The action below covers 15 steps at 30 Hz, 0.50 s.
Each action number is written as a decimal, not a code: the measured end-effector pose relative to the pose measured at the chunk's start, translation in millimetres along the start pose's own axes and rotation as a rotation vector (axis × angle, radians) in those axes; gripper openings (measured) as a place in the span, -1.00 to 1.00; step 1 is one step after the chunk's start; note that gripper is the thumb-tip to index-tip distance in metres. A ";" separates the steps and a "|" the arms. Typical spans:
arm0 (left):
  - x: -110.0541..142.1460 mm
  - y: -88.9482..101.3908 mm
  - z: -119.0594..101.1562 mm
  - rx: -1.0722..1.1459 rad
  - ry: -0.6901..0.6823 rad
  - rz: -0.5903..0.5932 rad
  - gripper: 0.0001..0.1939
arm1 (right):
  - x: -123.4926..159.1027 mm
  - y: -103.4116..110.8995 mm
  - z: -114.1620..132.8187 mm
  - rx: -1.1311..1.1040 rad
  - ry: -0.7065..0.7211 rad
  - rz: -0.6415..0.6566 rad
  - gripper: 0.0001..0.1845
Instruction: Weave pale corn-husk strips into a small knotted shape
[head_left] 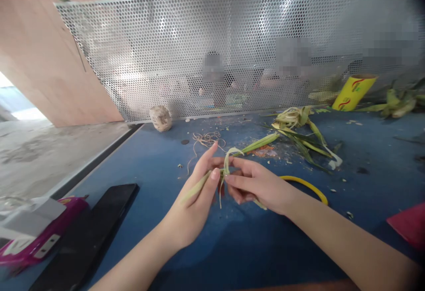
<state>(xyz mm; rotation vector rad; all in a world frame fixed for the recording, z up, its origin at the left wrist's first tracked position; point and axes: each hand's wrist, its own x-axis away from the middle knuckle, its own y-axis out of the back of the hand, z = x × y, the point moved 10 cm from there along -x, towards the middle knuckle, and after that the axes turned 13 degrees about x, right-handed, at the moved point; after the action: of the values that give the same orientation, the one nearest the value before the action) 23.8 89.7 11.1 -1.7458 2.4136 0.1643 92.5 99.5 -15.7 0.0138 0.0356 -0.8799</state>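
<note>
Both my hands meet over the middle of the blue table, working on a thin pale green corn husk strip [226, 162]. My left hand [199, 189] pinches it between thumb and fingers, and one length lies across the palm side of the thumb. Opposite, my right hand [254, 182] grips the strip with thumb and forefinger. Between the fingertips the strip bends into a loop, and a narrow end hangs below. My fingers partly hide where the pieces cross. Just beyond lies a longer green husk piece [262, 143], near a tangle of thin beige strands [207, 139].
A husk bunch [295, 120] lies at the back right, near a tilted yellow tube [355, 92]. A yellow ring [308, 184] is partly behind my right forearm. At left are a black phone [96, 233] and a purple packet [49, 233]. A perforated metal screen [186, 56] borders the table's back.
</note>
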 end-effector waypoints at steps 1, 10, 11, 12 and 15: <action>0.0 2.0 -1.9 -0.049 -0.034 -0.019 -0.51 | -0.4 -1.2 -0.5 -0.005 -0.004 0.011 -0.69; 1.1 26.9 -30.0 -0.083 -0.214 -0.283 -0.62 | 2.0 4.7 8.9 0.085 0.069 -0.079 -0.75; -0.1 25.5 -28.8 -0.064 -0.192 -0.268 -0.65 | 2.0 7.0 7.0 0.114 0.064 -0.103 -0.75; -1.5 23.8 -25.9 -0.040 -0.156 -0.250 -0.66 | 2.1 10.1 5.6 0.151 0.064 -0.133 -0.75; -3.3 24.0 -18.3 0.047 -0.071 -0.263 -0.63 | 3.0 18.6 5.6 0.239 0.084 -0.217 -0.77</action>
<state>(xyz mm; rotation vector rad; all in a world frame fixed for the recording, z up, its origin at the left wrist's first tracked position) 0.8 97.0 29.6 -1.9778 2.0972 0.1324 108.9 108.8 -10.3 0.2745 0.0106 -1.0964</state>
